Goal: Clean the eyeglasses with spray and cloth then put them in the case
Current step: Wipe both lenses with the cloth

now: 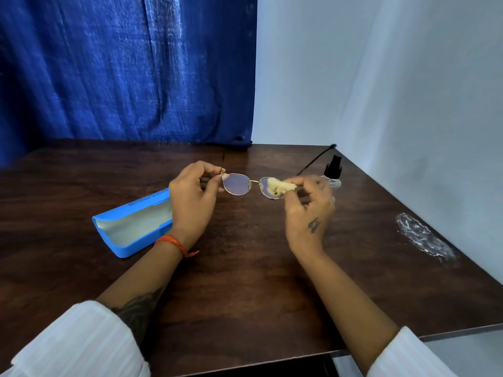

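case [133, 225]: blue, lying open on the table [245, 268], well left of the glasses and just behind the left wrist; pale lining up, nothing in it.
left hand [192, 198]: fingers curled tight, pinching the glasses at the left hinge, thumb and forefinger on the rim's outer edge.
glasses [251, 183]: held up over the table between both hands, temples unfolded and pointing away; thin gold wire frame, light and easy to bend, lenses likely to smear or scratch. Best held by the rim edge or hinge, never flat on the glass.
cloth [279, 187]: small, yellowish, soft, bunched against the right lens of the glasses.
right hand [307, 205]: fingertips closed on the cloth, pressing it to that lens; looks like the wiping step, so keep pressure gentle.
spray [332, 172]: clear bottle, black pump top, upright just right of the glasses, partly hidden by the right hand.
still to do: fold the temples, lay the glasses in the case.
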